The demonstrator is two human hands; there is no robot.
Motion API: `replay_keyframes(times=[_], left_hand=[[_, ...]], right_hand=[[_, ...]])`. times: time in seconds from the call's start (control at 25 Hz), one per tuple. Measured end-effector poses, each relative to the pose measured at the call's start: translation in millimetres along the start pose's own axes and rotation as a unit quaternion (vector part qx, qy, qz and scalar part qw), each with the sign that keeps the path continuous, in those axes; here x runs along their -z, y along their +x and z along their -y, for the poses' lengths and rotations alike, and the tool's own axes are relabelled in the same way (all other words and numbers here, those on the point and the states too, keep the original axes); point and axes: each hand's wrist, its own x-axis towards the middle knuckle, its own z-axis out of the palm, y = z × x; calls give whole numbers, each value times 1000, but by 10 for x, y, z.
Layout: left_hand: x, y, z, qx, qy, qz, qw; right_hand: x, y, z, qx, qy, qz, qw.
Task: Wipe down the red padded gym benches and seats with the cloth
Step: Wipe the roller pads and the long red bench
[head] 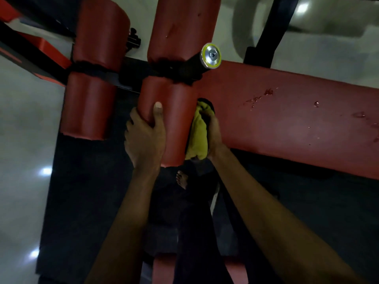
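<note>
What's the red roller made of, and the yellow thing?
The red roller looks like foam under smooth vinyl: it has a soft sheen and dents under the left hand. The yellow cloth in the right hand looks like soft towelling, bunched and matte.

You see a silver end cap (211,55) with a yellow ring on a black bar, a dark floor mat (86,191), pale glossy floor (24,111), and a bare foot (182,178).

I see a narrow gap between the two rollers (170,111), the bench (297,124) crowding the right, and open mat (82,181) to the left.
</note>
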Motion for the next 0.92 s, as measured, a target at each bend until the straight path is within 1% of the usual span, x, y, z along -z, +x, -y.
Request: replay_keyframes(times=[0.08,0.16,0.2,0.24,0.28,0.32,0.36,0.4,0.48,0.52,0.56,0.6,0.68,0.76,0.84,0.92], left_hand=[[2,-18,-36,8,6,-9,1000],[-6,-18,-91,23,16,-25,999],[-10,-17,-109,32,16,-32,999],[-6,-20,-115,41,8,-39,998],[3,-22,-111,50,-7,-44,998],[11,-28,-102,62,-24,-46,997],[18,-29,-102,77,-39,-49,995],[21,-29,-92,91,-50,-51,993],[32,-28,-90,109,-62,-56,991],[34,-21,-90,110,-64,-59,990],[30,-14,-88,109,-66,-64,990],[21,-16,-86,108,-69,-68,989],[10,-24,-73,104,-73,-71,989],[14,-16,-54,92,-70,-66,991],[18,-13,-58,80,-61,-70,993],[24,-5,-75,72,-48,-65,994]], right_hand=[[-53,110,103,5,17,0,1000],[-27,73,76,28,-36,30,999],[20,-47,30,54,-84,38,994],[59,-217,-8,106,-136,12,985],[70,-392,-22,173,-194,-24,965],[65,-543,-29,241,-260,-37,934],[21,-641,-3,303,-332,-30,893],[-39,-662,37,360,-400,-15,843],[-204,-559,171,429,-503,9,750],[-314,-497,244,439,-538,15,720],[-428,-450,313,441,-564,20,697],[-516,-433,381,440,-584,22,682],[-587,-438,471,431,-604,26,670],[-553,-451,533,414,-615,57,669],[-480,-435,611,414,-627,81,655],[-384,-444,717,416,-639,86,641]])
